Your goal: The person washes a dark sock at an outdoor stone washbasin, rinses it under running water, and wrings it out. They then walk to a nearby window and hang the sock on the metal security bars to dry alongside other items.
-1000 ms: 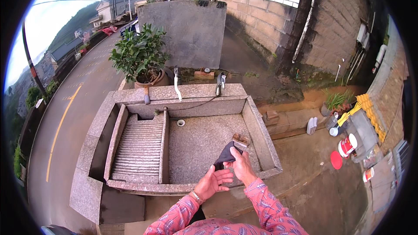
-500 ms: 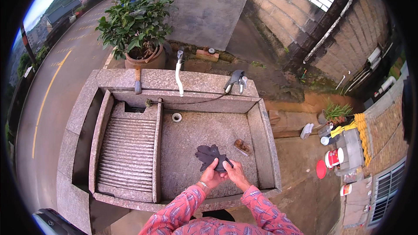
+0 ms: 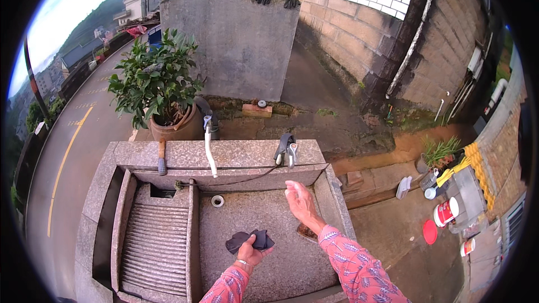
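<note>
Over the basin of the stone sink (image 3: 258, 202), my left hand (image 3: 251, 252) grips a crumpled dark glove (image 3: 236, 243), thumb laid across it. My right hand (image 3: 300, 199) is raised above the basin's far right part, fingers stretched and holding nothing. Just beyond it, a metal tap (image 3: 292, 155) with a dark cloth-like thing (image 3: 283, 146) draped beside it stands on the back ledge. A clear container with brown contents (image 3: 306, 232) sits in the basin, partly hidden by my right forearm.
Left of the basin is a ribbed washboard (image 3: 154, 244). The back ledge holds a brush (image 3: 161, 160) and a tap with a white hose (image 3: 210, 154). Behind stands a potted shrub (image 3: 160, 81). Buckets (image 3: 446, 211) and a red lid (image 3: 429, 232) lie to the right.
My right hand has let go of the glove and moved forward toward the metal tap. My left hand keeps the glove, now slightly further left. The view has tilted up.
</note>
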Tool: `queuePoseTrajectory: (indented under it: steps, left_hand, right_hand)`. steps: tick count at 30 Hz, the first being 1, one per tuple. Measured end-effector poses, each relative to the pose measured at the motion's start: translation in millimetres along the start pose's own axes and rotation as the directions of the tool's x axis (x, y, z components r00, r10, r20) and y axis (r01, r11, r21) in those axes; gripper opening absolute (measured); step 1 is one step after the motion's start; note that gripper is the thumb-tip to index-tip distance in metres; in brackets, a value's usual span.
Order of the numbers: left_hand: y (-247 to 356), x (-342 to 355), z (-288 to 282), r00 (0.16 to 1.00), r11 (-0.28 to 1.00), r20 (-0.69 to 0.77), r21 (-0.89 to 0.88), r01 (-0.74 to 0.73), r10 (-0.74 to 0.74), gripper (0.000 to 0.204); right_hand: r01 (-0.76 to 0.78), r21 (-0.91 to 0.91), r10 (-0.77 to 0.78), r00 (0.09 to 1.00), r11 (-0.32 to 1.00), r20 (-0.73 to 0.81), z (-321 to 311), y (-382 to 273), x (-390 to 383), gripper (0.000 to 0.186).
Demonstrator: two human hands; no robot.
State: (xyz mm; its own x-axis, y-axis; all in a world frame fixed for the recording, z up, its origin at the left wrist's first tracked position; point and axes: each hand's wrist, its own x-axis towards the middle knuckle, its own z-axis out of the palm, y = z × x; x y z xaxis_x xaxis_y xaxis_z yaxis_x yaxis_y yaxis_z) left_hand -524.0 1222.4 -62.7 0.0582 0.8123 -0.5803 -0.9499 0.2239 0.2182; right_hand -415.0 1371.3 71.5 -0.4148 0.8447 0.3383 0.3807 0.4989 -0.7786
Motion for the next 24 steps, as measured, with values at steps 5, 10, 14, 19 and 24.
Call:
queuePoseTrajectory:
  steps: [5,10,14,19,24]
  left_hand:
    - [11,27,24,0.994,0.998,0.093,0.017,-0.056,0.054,0.031]
    - [18,60,46,0.986,0.998,0.168,0.055,-0.024,0.014,0.032]
    - [21,82,54,0.995,0.994,0.101,0.111,-0.011,-0.001,0.033]
    - [24,116,54,0.998,0.996,0.059,0.091,0.008,-0.013,0.032]
    - [28,134,89,0.996,0.994,0.083,0.102,-0.031,0.023,0.035]
  right_hand:
    - [0.418,-0.363,-0.449,0.894,0.833,-0.001,13,-23,82,0.041]
    - [0.384,-0.636,-0.437,0.896,0.669,0.082,4,27,117,0.045]
    - [0.359,-0.523,-0.413,0.911,0.773,0.016,-17,54,115,0.042]
    - [-0.084,-0.184,0.057,0.987,0.979,-0.147,2,95,84,0.047]
    - [-0.835,0.277,0.704,0.55,0.476,0.449,23,105,14,0.06]
